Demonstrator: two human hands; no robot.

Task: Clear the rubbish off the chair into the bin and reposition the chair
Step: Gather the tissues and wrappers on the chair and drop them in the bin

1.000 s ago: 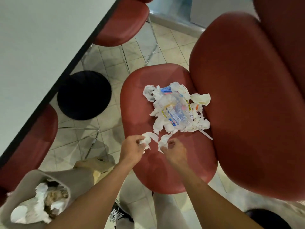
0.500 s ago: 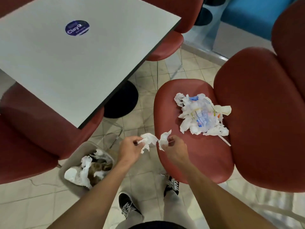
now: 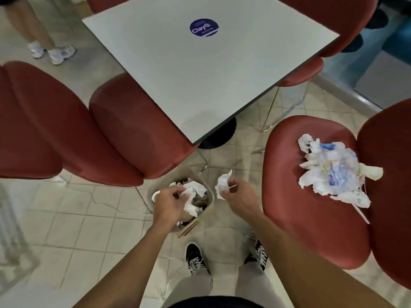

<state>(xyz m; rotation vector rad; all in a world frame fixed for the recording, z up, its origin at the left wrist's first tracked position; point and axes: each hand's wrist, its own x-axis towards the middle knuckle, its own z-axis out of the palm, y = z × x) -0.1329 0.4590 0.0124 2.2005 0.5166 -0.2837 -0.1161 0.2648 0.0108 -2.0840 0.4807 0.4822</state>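
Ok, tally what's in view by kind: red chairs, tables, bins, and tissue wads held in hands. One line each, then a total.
Red chairs: 4, the one with the rubbish pile, one left of the bin, two beyond the table
Tables: 1, grey table
Bins: 1, bin
Held tissue wads: 2, in the left hand and in the right hand
Total: 8

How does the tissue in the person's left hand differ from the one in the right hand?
The left hand holds its tissue right over the bin, while the right hand holds its tissue beside the bin, over the floor tiles. The right hand also pinches a thin stick; none shows in the left. Both tissues are white and crumpled.
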